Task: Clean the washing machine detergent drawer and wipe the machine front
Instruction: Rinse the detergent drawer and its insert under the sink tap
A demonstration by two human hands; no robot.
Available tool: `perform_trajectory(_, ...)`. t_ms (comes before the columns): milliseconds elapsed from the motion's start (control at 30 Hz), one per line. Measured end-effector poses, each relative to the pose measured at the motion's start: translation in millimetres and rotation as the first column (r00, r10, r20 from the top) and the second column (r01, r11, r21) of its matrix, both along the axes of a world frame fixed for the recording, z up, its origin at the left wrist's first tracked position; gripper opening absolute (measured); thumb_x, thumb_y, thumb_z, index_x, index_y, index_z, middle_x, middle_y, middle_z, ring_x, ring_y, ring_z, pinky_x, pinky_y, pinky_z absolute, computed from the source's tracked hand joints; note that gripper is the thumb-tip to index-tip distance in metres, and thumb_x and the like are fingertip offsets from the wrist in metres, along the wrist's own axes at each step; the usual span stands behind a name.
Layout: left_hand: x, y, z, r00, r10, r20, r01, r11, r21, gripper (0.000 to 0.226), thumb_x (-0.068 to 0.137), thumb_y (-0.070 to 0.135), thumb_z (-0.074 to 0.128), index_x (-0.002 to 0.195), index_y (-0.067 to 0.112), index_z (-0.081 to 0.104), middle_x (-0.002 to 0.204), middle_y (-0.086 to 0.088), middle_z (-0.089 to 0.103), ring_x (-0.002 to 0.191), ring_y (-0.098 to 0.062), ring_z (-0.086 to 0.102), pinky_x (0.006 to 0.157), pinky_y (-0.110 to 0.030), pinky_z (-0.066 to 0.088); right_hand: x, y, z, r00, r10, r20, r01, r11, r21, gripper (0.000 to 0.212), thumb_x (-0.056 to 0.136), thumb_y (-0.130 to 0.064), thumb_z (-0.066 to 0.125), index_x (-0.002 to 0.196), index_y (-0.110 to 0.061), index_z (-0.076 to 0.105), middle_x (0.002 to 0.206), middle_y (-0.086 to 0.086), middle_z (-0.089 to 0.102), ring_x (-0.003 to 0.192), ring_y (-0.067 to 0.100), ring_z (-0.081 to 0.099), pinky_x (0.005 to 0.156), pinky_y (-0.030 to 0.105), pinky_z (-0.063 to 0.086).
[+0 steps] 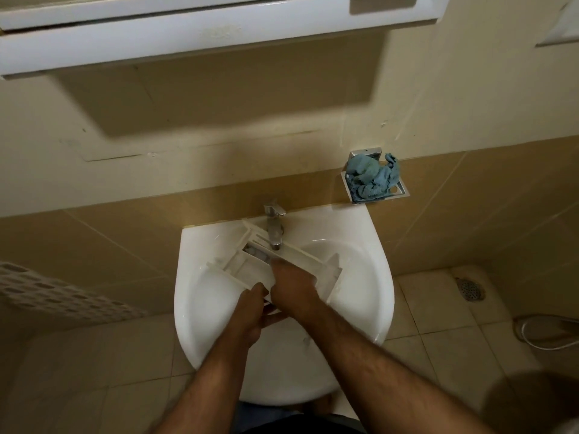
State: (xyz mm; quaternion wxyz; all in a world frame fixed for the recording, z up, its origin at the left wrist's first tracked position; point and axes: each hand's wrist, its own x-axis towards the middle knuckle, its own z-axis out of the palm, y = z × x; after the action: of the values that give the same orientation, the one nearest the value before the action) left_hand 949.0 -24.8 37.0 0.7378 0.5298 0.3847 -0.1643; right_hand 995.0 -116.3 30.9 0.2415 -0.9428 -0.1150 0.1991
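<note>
White plastic detergent drawer [241, 270] lies in the white ceramic basin [194, 296], long axis running diagonally up to the chrome tap [275, 228]; left hand [250, 311] grips its near end, right hand [293, 281] reaches inside, finger posture hidden.

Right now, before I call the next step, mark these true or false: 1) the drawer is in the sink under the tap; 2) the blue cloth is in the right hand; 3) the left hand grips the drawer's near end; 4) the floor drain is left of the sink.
1) True: the detergent drawer lies across the sink, under the tap.
2) False: the blue cloth sits bunched in the wall holder; the right hand is on the drawer.
3) True: the left hand grips it.
4) False: the floor drain is to the right.
</note>
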Motion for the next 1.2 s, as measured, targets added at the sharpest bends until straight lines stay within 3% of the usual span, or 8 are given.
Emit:
perform_trajectory(200, 1.4, 2.8, -3.6, 0.998, 0.059, 0.025, -0.061, 0.996, 0.069, 0.023, 0.094, 0.003, 0.038, 0.095, 0.002, 0.061, 0.084, -0.017, 0.066, 0.079, -0.028, 0.064, 0.063, -0.042, 0.061, 3.5, -21.2, -2.0, 0.990, 0.136, -0.022, -0.138, 0.978, -0.156, 0.031, 0.094, -0.011, 0.054, 0.124, -0.005, 0.054, 0.126, 0.014, 0.060, 0.115, 0.029, 0.058, 0.095, 0.035, 0.045)
perform_trajectory(400, 4.0, 4.9, 2.0, 0.998, 0.057, -0.001, -0.057, 0.998, 0.026, 0.021, 0.096, 0.007, 0.038, 0.098, 0.003, 0.058, 0.092, -0.019, 0.064, 0.085, -0.032, 0.064, 0.070, -0.045, 0.059, 0.4, -16.7, 5.5, 0.953, 0.277, 0.123, -0.217, 0.908, -0.358, 0.030, 0.090, -0.029, 0.058, 0.116, -0.014, 0.055, 0.114, 0.006, 0.065, 0.102, 0.026, 0.061, 0.102, 0.044, 0.029)
perform_trajectory(500, 5.0, 2.9, 6.2, 1.000, 0.009, -0.024, -0.008, 1.000, 0.009, 0.023, 0.097, 0.009, 0.037, 0.098, 0.002, 0.059, 0.089, -0.018, 0.065, 0.082, -0.030, 0.065, 0.066, -0.042, 0.059, 1.7, -22.4, 14.7, 0.974, 0.197, 0.111, -0.150, 0.929, -0.339, 0.031, 0.095, -0.040, 0.049, 0.113, -0.018, 0.059, 0.110, 0.004, 0.067, 0.103, 0.025, 0.061, 0.104, 0.045, 0.027)
perform_trajectory(700, 5.6, -3.0, -4.5, 0.996, 0.074, -0.043, -0.079, 0.987, -0.137, 0.027, 0.096, 0.006, 0.038, 0.114, -0.005, 0.054, 0.103, -0.024, 0.062, 0.094, -0.035, 0.063, 0.060, -0.043, 0.061, 7.5, -69.4, 30.4, 0.893, -0.221, 0.393, 0.249, 0.968, -0.022, 0.031, 0.093, -0.038, 0.056, 0.119, -0.023, 0.066, 0.115, 0.001, 0.067, 0.109, 0.023, 0.056, 0.091, 0.037, 0.038)
perform_trajectory(833, 10.4, -18.6, -10.6, 0.989, 0.139, -0.049, -0.147, 0.956, -0.253, 0.030, 0.096, 0.003, 0.039, 0.123, -0.004, 0.050, 0.108, -0.024, 0.061, 0.098, -0.037, 0.061, 0.069, -0.048, 0.059, 3.5, -81.3, 28.6, 0.867, -0.387, 0.313, 0.399, 0.917, 0.029, 0.059, 0.089, -0.031, 0.067, 0.143, -0.023, 0.046, 0.154, 0.007, 0.035, 0.143, 0.027, 0.028, 0.110, 0.043, 0.032)
perform_trajectory(967, 16.7, -23.7, -15.4, 0.982, 0.188, -0.034, -0.190, 0.943, -0.272, 0.028, 0.096, 0.002, 0.039, 0.121, -0.002, 0.050, 0.104, -0.022, 0.061, 0.094, -0.035, 0.061, 0.068, -0.048, 0.059, -4.9, -83.9, 18.6, 0.849, -0.513, 0.124, 0.490, 0.854, 0.176, 0.081, 0.089, -0.017, 0.068, 0.155, -0.021, 0.020, 0.164, 0.007, 0.009, 0.150, 0.027, 0.013, 0.116, 0.038, 0.026)
perform_trajectory(1067, 15.5, -19.7, -15.8, 0.981, 0.192, -0.009, -0.189, 0.954, -0.233, 0.026, 0.096, 0.002, 0.041, 0.119, -0.002, 0.052, 0.102, -0.020, 0.061, 0.093, -0.035, 0.061, 0.078, -0.052, 0.056, -6.7, -87.4, 10.0, 0.797, -0.600, -0.067, 0.593, 0.757, 0.275, 0.087, 0.089, -0.018, 0.068, 0.156, -0.019, 0.012, 0.161, 0.008, 0.024, 0.141, 0.028, 0.037, 0.108, 0.034, 0.037)
perform_trajectory(1200, 13.9, -2.1, -12.7, 0.989, 0.124, 0.082, -0.120, 0.992, -0.048, 0.021, 0.096, 0.007, 0.048, 0.115, 0.003, 0.058, 0.112, -0.022, 0.064, 0.099, -0.034, 0.065, 0.081, -0.053, 0.058, -7.5, -83.6, -9.3, 0.712, -0.577, -0.400, 0.701, 0.616, 0.360, 0.056, 0.093, -0.017, 0.062, 0.143, -0.015, 0.037, 0.131, 0.010, 0.059, 0.104, 0.029, 0.064, 0.076, 0.039, 0.060)
